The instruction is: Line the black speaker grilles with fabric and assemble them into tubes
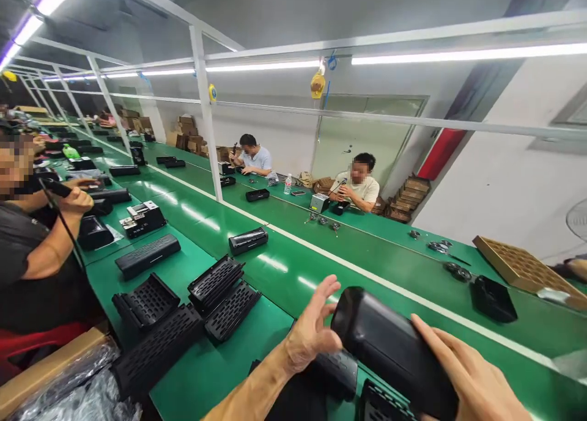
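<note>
Head cam, assembly hall: a bare-handed worker holds a glossy black, round-edged, oblong plastic housing (394, 341) aloft at lower R, above a smooth green bench (183, 378). R hand (477, 372) grasps the housing's near end, fingers laid along its upper side, prob. b/c that hand bears most of the weight. L hand (312, 329) is released, fingers spread, thumb by the opposite end; can't tell if it touches. Its pose suggests steadying. The tilt, I'd guess, puts the smooth side in easy sight.

Left of the arms, matte black slotted plastic trays (147, 300) lie in a loose cluster, some overlapping, prob. so they're w/in reach. A silver-and-black boxy machine (143, 218) stands farther up, near a co-worker in dark clothing (41, 237) who grips a black tool. A crumpled clear plastic wrap (73, 390) fills the bottom L corner beside a cardboard edge, likely kept off the worktop to save space.

Midway, a shiny green belt (288, 286) w/ a white stripe carries a black oblong unit (248, 241), set lengthwise across it, apart from the rest. Opp. side: a seated co-worker in a pale shirt (362, 192), small round black parts (458, 272) and a brown cardboard grid tray (527, 265), its cells prob. for separating small pcs.
</note>
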{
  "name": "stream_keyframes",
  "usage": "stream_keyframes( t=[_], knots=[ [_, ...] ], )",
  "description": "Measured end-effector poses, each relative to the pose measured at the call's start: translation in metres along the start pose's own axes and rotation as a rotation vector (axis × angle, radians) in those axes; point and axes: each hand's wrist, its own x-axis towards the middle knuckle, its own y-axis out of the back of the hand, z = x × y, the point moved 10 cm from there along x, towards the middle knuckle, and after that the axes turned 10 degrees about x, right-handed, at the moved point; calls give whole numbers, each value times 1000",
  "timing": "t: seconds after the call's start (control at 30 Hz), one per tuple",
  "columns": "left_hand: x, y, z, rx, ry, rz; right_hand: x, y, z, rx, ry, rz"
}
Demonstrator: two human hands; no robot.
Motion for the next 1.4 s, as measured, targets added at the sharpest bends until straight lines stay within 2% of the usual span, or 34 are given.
stream_keyframes(
  t=[0.03,0.1,0.2,0.23,0.3,0.37,0.43,0.63,0.73,0.8,0.93,1.03,1.1,1.17,1.27,1.33,1.4],
  knots=[
    [-2,-1,7,101,3,-43,0,-1,-5,-65,59,-36],
    [-6,-3,7,231,39,-81,3,-5,-9,-97,112,-84],
    [-14,1,-3,213,41,-28,-1,-3,-7,12,64,-87],
    [-17,2,-6,187,33,-20,-6,0,0,93,-20,-54],
    [-23,6,-8,139,13,-14,-24,4,23,334,-289,39],
    [-25,10,-5,122,1,-20,-49,-5,42,589,-547,100],
    [-25,10,-1,132,10,-32,-67,-17,48,717,-668,117],
    [-19,9,-11,169,35,-15,-81,-30,53,701,-768,137],
    [-21,14,-25,136,66,31,-85,-39,55,777,-826,102],
    [-24,17,-30,114,82,46,-85,-40,55,853,-798,80],
    [-28,19,-17,128,47,34,-88,-32,48,919,-724,50],
    [-30,18,-8,159,27,11,-92,-27,44,888,-826,91],
    [-31,23,-10,156,38,53,-90,-31,39,912,-870,116],
    [-34,33,-22,144,106,129,-85,-43,35,977,-866,106],
    [-45,45,-53,170,367,189,-94,-69,40,1042,-952,63],
    [-57,48,-69,192,551,146,-109,-85,44,1049,-1032,11],
    [-69,47,-75,184,678,67,-125,-95,43,1072,-1065,-15]
  ],
)
